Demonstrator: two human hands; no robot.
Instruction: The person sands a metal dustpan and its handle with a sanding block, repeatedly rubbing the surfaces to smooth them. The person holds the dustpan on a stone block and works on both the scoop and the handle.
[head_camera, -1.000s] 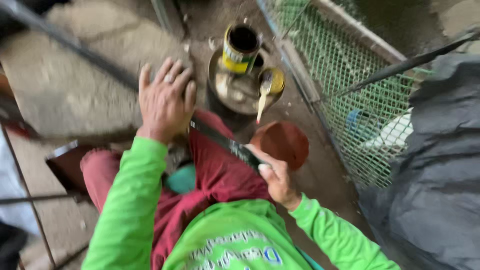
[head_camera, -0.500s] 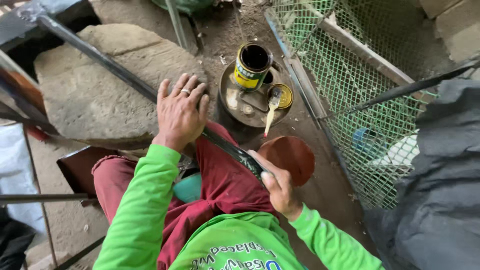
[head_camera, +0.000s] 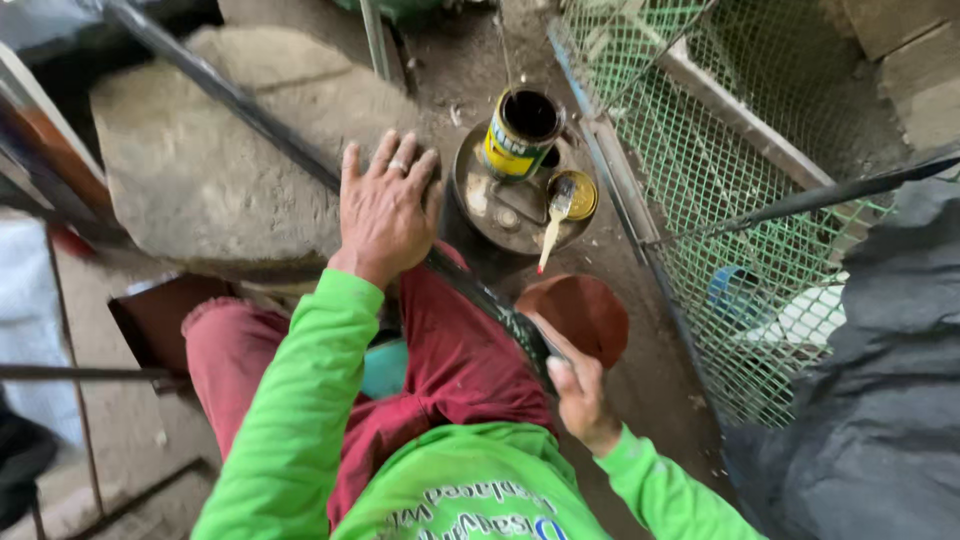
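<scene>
Bright green long sleeves; maroon trousers; finger ring

soft, even daylight; faint shadows; sharp centre; edges slightly stretched and blurred

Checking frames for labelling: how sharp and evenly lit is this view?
Head view: soft daylight, no hard shadows or glare; left hand and paint can sharp; right hand slightly soft; wide-angle bending at edges; dark cloth underexposed.
</scene>
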